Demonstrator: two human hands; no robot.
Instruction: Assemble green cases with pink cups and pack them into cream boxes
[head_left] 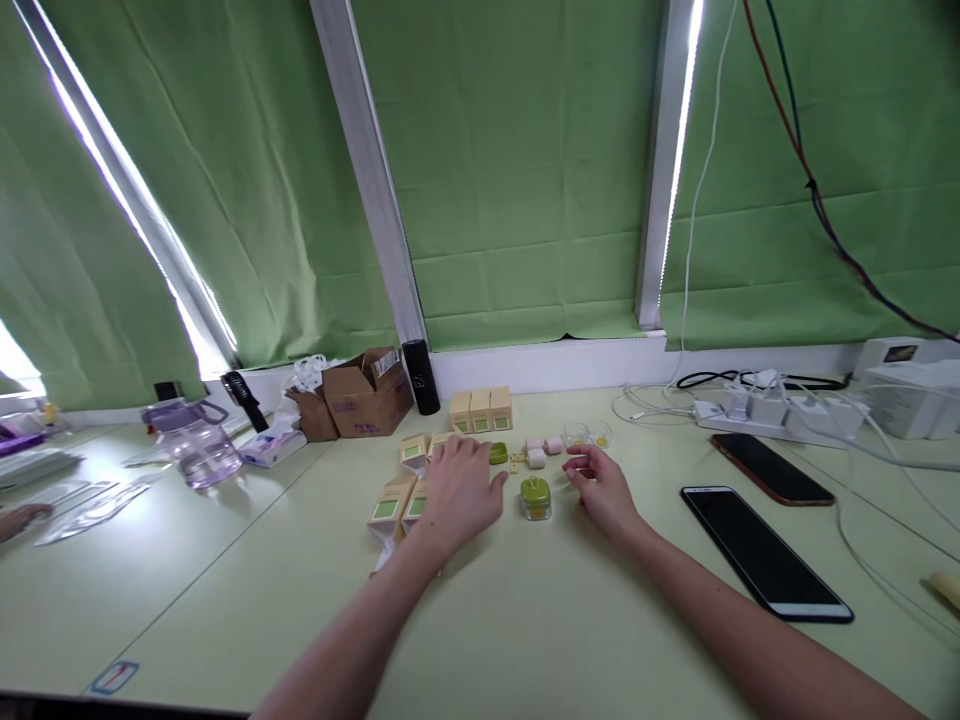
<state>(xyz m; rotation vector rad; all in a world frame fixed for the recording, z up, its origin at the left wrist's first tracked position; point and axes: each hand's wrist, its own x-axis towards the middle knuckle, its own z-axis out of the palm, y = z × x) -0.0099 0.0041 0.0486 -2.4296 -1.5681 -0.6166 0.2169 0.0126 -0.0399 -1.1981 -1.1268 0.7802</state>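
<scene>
My left hand [463, 482] reaches over a group of small beige boxes with green labels [385, 508], fingers stretched out and thumb apart. Its fingertips are near or on the boxes; exact contact is hidden. Between my hands stands a small clear jar with a green lid [535, 498]. Right of the jar, my right hand [600, 488] hovers with loosely bent, parted fingers and nothing visible in them. Beyond the jar lie several pale pink-white pieces [536, 457], tiny yellow pieces [514, 460] and clear cups [598, 434]. A green lid-like piece [498, 454] sits beside my left fingers.
More beige boxes [481, 410] stand farther back. Leftward are a cardboard box [367, 395], a black cylinder [421, 378] and a purple water bottle [193, 445]. Two phones [765, 550] and a power strip [780, 420] with cables lie right. Another person's hand [24, 520] shows far left.
</scene>
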